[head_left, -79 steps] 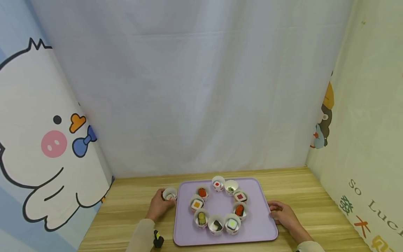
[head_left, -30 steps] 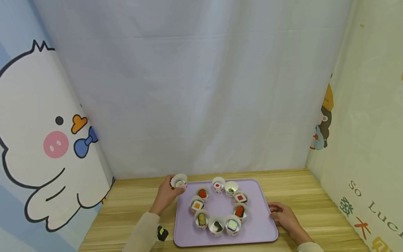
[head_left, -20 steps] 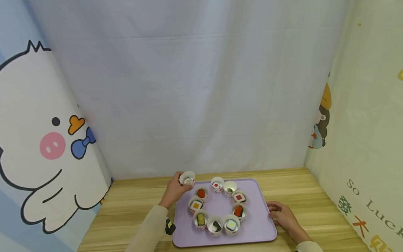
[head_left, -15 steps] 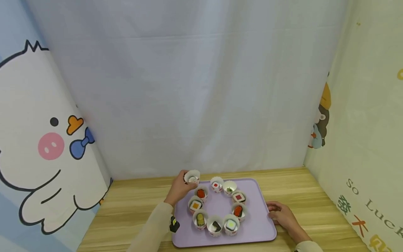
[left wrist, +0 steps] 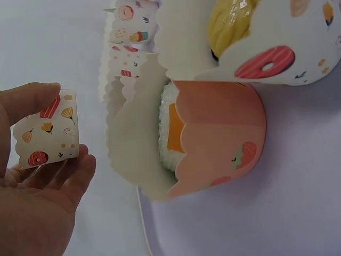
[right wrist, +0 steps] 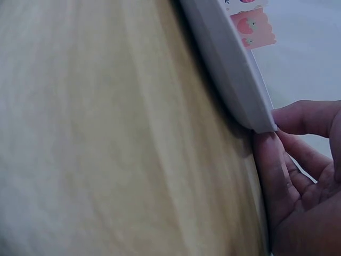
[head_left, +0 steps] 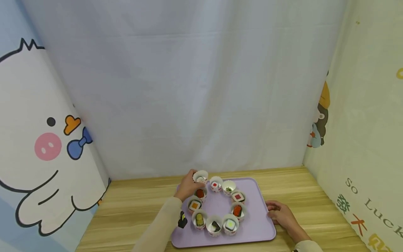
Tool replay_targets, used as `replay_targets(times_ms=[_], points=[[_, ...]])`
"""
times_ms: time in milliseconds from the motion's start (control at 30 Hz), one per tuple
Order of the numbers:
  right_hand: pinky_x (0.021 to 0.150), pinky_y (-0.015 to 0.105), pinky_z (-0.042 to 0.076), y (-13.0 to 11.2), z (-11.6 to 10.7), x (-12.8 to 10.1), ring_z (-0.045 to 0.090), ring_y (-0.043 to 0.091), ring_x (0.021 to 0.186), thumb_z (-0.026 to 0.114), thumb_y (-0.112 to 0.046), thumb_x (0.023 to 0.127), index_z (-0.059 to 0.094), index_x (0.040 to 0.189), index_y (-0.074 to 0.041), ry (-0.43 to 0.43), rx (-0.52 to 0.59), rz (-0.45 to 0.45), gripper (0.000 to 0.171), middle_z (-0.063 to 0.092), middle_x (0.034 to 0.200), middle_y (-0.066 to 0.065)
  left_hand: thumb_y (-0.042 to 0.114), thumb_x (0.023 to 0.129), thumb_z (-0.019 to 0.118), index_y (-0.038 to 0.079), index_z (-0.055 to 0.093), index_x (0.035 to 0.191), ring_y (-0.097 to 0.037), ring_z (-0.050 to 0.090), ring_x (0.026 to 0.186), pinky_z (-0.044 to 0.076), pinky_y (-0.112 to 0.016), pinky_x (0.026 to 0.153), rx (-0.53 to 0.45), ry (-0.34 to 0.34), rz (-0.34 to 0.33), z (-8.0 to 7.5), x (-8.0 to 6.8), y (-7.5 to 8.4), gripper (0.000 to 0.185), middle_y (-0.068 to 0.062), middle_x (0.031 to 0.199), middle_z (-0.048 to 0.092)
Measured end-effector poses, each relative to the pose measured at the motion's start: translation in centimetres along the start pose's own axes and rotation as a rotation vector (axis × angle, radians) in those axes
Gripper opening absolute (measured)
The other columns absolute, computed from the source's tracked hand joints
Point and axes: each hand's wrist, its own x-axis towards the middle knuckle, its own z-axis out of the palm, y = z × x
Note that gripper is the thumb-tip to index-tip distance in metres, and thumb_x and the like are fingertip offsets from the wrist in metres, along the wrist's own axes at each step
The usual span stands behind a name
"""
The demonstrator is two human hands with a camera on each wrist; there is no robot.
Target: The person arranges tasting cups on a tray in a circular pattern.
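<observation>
My left hand (head_left: 188, 187) pinches a paper baking cup (head_left: 200, 175) with something whitish inside, at the far left corner of the lilac tray (head_left: 255, 229). In the left wrist view the thumb and fingers hold that cup (left wrist: 50, 130) by its patterned sides. Just right of it in the head view stands a cup with a red-dotted white sushi roll (head_left: 215, 184); nearer is a cup with red-topped sushi (head_left: 200, 194), partly hidden by the hand. My right hand (head_left: 281, 214) grips the tray's right edge, seen in the right wrist view with fingertips at the rim (right wrist: 266, 125).
Several sushi cups form a ring on the tray, among them one with orange-centred sushi (head_left: 195, 205), one with yellow sushi (head_left: 199, 219) and one with green bits (head_left: 228, 188). The wooden table (head_left: 138, 203) ends at a white curtain (head_left: 201, 105) behind.
My left hand has lifted the cup from left of the tray and carried it right, to beside the cup with the red-dotted roll. The right hand stays at the tray's edge.
</observation>
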Motion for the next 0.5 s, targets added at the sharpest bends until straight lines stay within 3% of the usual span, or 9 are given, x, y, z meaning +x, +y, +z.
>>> replay_targets(times_ms=[500], points=[[0.057,0.029,0.054,-0.3,0.0,-0.3,0.058,0.012,0.075,0.066,0.007,0.073,0.058,0.127,0.007,0.003,-0.001,0.006,0.054,0.061,0.093,0.004,0.018,0.082,0.075,0.005,0.051,0.126,-0.023,0.061,0.095,0.051,-0.039,0.079,0.076,-0.054,0.004,1.6,1.2,-0.5,0.052,-0.015,0.114,0.064]])
